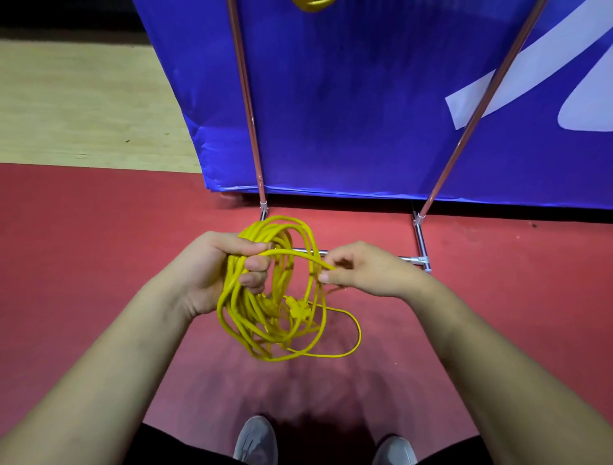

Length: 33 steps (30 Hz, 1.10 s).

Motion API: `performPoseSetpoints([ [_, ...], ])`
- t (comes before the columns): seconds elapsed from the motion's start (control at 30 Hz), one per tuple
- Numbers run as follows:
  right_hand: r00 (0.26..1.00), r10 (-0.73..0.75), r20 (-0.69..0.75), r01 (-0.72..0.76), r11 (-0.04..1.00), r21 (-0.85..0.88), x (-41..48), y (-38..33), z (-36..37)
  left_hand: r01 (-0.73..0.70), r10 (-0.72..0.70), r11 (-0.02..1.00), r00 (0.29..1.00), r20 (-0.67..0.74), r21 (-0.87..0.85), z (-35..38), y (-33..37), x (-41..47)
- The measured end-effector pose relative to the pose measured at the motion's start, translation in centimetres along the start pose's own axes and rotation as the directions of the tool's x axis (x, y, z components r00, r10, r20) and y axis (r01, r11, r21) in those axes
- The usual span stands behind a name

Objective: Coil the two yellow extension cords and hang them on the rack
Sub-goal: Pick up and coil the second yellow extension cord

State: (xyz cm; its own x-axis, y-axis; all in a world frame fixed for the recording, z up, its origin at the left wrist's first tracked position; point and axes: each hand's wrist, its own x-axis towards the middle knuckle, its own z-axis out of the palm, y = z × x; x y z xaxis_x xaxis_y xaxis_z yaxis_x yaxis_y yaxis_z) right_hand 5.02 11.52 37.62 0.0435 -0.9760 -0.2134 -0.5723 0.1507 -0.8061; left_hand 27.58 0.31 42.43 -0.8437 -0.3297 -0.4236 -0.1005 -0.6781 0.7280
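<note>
Mid-frame, the left hand (219, 265) grips the yellow cord coil (247, 318); the right hand (365, 272) pinches one strand. The slack tail (355, 338) may snag what seems a plug (297, 307).

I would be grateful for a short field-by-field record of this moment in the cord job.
left hand: grips the bundled loops of the yellow coil
right hand: pinches one strand running to the coil
loose end: a thin loop trails below and right of the coil
second cord: yellow, mostly cut off at the top edge, between the rack poles
rack base: metal bars on the red floor
backdrop: blue banner behind the rack
status: held coil not yet hung
</note>
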Motion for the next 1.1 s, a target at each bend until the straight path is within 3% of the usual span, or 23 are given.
performPoseSetpoints([
  [0.07,0.996,0.094,-0.006,-0.094,0.994,-0.051,-0.2,2.6,-0.2,-0.039,0.039,0.999,0.999,-0.027,-0.005,-0.5,0.6,-0.4],
  [0.2,0.977,0.133,-0.165,-0.062,0.923,0.381,-0.5,3.5,-0.9,-0.006,0.019,0.993,0.993,-0.120,0.114,-1.4,1.3,-0.7],
  [0.23,0.969,0.132,-0.210,-0.035,0.911,0.411,-0.4,3.0,-1.1,0.031,-0.008,0.986,0.990,-0.139,0.162,-1.5,1.1,-0.6],
  [0.3,0.966,0.097,-0.239,-0.010,0.940,0.340,0.0,1.7,-1.1,0.102,-0.067,0.977,0.981,-0.184,0.185,-1.3,0.3,-0.1],
  [0.43,0.987,-0.045,-0.156,0.060,0.994,0.092,0.3,-1.5,0.3,0.190,-0.155,0.966,0.968,-0.200,0.172,-0.6,-0.9,0.9],
  [0.57,0.972,-0.174,-0.158,0.186,0.980,0.064,0.6,-4.7,1.5,0.169,-0.162,0.981,0.984,-0.076,0.098,0.2,-1.3,1.0],
  [0.67,0.980,-0.119,-0.160,0.120,0.993,-0.008,0.2,-3.7,0.5,0.110,-0.108,0.994,0.992,0.069,-0.016,-0.2,-0.8,0.8],
  [0.77,0.994,0.015,-0.109,-0.022,0.998,-0.059,-0.4,0.1,-0.9,0.058,-0.055,0.997,0.996,0.069,-0.050,-0.6,-0.1,0.5],
  [0.83,0.988,0.067,-0.138,-0.063,0.997,0.039,-0.6,2.1,-1.3,0.068,-0.069,0.997,0.997,0.038,0.024,-0.6,0.0,0.4],
  [0.97,0.952,0.032,-0.304,-0.006,0.996,0.086,-0.1,2.1,-1.0,0.168,-0.181,0.963,0.982,0.046,0.210,-0.1,-0.8,0.5],
  [1.1,0.913,-0.037,-0.406,0.065,0.996,0.056,1.2,1.9,-0.5,0.165,-0.176,0.973,0.983,0.054,0.159,-0.3,-1.1,0.4],
])
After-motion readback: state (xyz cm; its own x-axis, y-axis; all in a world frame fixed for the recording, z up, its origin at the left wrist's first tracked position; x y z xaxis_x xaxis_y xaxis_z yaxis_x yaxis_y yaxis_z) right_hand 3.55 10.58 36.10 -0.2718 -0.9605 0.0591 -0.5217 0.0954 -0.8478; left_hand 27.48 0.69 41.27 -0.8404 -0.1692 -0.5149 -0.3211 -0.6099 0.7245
